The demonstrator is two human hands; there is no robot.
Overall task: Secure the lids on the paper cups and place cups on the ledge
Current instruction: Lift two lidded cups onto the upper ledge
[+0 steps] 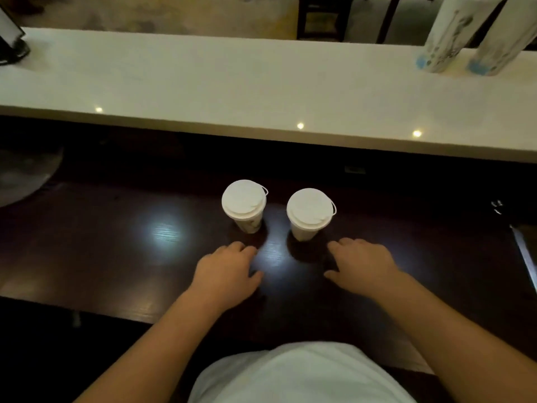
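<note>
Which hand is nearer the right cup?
Right. The right hand lies just near-right of the right cup, apart from it; the left hand is farther, below the left cup.

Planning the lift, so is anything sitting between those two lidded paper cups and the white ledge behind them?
Nothing visible: dark counter lies bare between both white-lidded paper cups and the long white ledge, which is bare behind them.

The single head view looks forward and down, close over the dark counter [87, 257] toward the white ledge [261, 82].
</note>
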